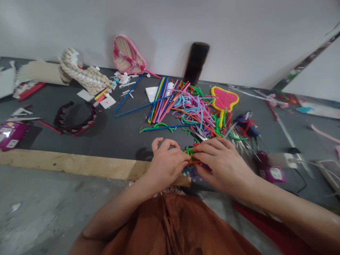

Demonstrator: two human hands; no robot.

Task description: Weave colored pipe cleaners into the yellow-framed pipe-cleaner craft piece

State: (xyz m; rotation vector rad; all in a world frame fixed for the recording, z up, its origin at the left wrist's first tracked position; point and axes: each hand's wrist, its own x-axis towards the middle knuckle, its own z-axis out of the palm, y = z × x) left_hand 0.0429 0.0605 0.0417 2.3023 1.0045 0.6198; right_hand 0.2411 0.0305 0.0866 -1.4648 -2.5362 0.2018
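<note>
Near the table's front edge, my left hand (168, 159) and my right hand (220, 163) meet over a small bundle of green, yellow and orange pipe cleaners (189, 152). The fingertips of both hands pinch it from either side, and much of it is hidden behind them. Just beyond my right hand lie scissors (199, 134), partly covered. A large heap of bent pipe cleaners (193, 106) in pink, purple, blue and green spreads behind. Straight pipe cleaners (160, 101) lie bunched at its left side.
A dark phone (196, 62) leans on the wall. Close by are a pink and yellow shape (224, 99), a pink fan (129, 56), a dark headband (75, 118) and a blue glue gun (247, 124) with cables. Wood (74, 164) edges the table's front left.
</note>
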